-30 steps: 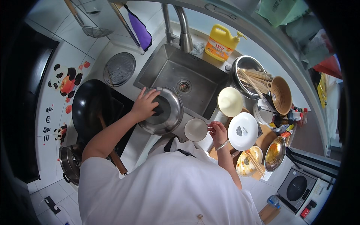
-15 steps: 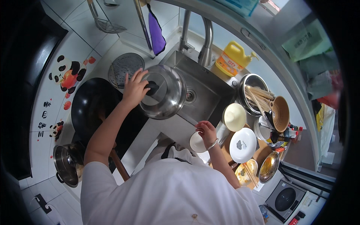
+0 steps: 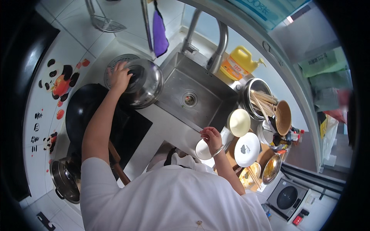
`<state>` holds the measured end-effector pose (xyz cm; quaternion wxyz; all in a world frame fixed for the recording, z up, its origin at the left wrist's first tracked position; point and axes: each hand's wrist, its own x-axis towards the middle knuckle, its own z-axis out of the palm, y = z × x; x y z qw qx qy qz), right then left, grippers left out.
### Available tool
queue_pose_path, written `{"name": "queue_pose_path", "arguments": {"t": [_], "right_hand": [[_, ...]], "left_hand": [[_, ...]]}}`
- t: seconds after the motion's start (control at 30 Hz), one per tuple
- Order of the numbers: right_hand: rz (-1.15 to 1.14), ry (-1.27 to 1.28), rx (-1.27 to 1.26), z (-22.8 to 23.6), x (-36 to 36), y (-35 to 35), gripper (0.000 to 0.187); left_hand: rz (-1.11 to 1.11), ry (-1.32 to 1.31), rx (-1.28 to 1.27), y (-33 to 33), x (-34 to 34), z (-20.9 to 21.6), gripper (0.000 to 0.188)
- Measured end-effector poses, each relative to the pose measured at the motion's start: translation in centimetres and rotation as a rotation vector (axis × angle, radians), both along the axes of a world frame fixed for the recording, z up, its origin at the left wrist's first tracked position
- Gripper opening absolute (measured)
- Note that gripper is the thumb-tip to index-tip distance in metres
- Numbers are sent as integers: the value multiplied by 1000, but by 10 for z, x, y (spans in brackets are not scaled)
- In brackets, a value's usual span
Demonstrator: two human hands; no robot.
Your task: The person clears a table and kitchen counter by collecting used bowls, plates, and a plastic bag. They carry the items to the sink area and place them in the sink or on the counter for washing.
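My left hand (image 3: pixel 118 77) grips the black knob of a clear-domed pot lid (image 3: pixel 152 86) with a steel rim. The lid is over the counter at the sink's left side, partly covering a round perforated metal disc (image 3: pixel 111 65). Below my left forearm sits a black wok (image 3: pixel 83 111) with a wooden handle. My right hand (image 3: pixel 212 139) hovers by the front edge of the steel sink (image 3: pixel 192 82), fingers curled together, with nothing visible in them. Beside it are a small white bowl (image 3: pixel 202 150) and a cream bowl (image 3: pixel 239 122).
A tall faucet (image 3: pixel 221 42) and a yellow pump bottle (image 3: pixel 239 63) stand behind the sink. To the right are steel bowls with chopsticks (image 3: pixel 262 96), a brown basket (image 3: pixel 283 117), a white plate (image 3: pixel 247 149) and used dishes (image 3: pixel 272 169). A lidded pot (image 3: pixel 63 179) stands at lower left.
My left hand has carried the pot lid leftward, off the sink's left part and over the perforated disc. My right hand has stayed nearly in place by the sink's front edge.
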<state>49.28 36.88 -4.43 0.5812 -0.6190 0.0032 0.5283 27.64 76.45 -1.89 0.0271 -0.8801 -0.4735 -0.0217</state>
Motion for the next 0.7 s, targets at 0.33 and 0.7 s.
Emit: {"name": "queue_pose_path", "arguments": {"t": [0.33, 0.7], "right_hand": [[-106, -375, -191, -21, 27, -86, 13], [359, -797, -597, -61, 17, -123, 36]], "left_hand": [[81, 61, -43, 20, 0, -27, 31], [128, 214, -1, -13, 29, 9, 54]]}}
